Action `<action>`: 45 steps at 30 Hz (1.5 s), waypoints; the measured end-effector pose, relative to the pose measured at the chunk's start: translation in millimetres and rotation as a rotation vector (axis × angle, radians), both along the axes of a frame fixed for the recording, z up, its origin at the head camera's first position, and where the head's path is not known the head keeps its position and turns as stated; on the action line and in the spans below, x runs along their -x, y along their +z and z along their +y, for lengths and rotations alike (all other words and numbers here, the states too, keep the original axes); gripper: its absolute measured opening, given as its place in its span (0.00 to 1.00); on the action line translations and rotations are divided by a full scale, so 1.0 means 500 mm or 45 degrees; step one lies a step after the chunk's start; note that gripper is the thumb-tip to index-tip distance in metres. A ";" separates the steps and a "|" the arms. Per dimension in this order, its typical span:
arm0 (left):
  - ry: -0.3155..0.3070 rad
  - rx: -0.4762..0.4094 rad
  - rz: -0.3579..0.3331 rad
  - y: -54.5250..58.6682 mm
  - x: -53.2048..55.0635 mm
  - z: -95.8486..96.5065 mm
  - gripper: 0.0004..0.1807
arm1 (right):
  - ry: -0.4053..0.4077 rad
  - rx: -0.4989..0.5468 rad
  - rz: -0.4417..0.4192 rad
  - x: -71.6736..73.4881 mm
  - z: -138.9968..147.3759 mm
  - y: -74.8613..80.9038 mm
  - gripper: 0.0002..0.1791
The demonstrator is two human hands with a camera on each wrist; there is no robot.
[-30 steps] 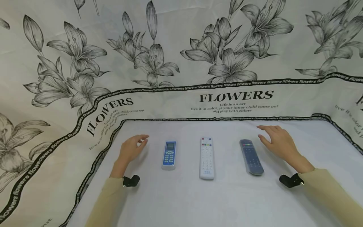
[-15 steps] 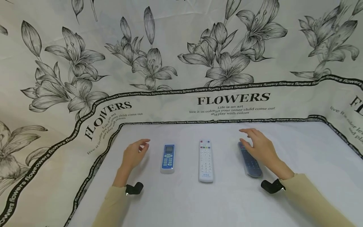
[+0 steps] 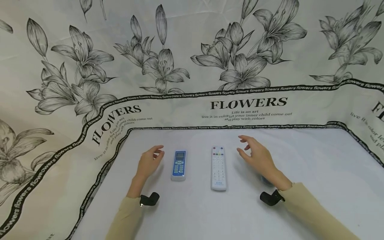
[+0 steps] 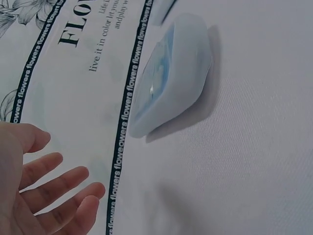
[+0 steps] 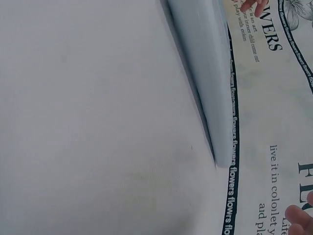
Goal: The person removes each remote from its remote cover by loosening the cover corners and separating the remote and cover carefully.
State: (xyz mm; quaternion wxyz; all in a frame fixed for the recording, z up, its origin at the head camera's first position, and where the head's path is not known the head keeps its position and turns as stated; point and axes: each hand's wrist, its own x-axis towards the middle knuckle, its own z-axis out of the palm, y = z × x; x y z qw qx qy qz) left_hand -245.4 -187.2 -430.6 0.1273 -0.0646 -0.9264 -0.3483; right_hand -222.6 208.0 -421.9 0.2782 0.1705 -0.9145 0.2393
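Observation:
Three remote controls lie on the white table. The left one [image 3: 179,165] has a blue face and a small screen; its pale side [image 4: 188,68] shows large in the left wrist view. A long white remote [image 3: 218,168] lies in the middle, its edge filling the top of the right wrist view. My left hand [image 3: 149,163] hovers left of the blue-faced remote, fingers loosely bent and holding nothing. My right hand [image 3: 258,156] hangs between the white remote and the dark remote [image 3: 265,181], thumb and fingers apart, nothing in them. Hand and wrist hide most of the dark remote.
A cloth with printed lilies and the word FLOWERS [image 3: 249,103] rises behind and left of the table [image 3: 192,213]. Its black border [image 3: 180,127] runs along the table's far edge. Each wrist carries a black camera mount [image 3: 271,198].
My right hand has moved left, passing over the dark remote and covering most of it. My left hand has shifted slightly right, closer to the blue-faced remote. The remotes stay in place.

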 end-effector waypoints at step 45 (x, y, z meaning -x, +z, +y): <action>-0.069 -0.244 -0.377 0.012 0.025 0.040 0.33 | 0.248 0.400 -0.585 0.055 -0.239 0.020 0.38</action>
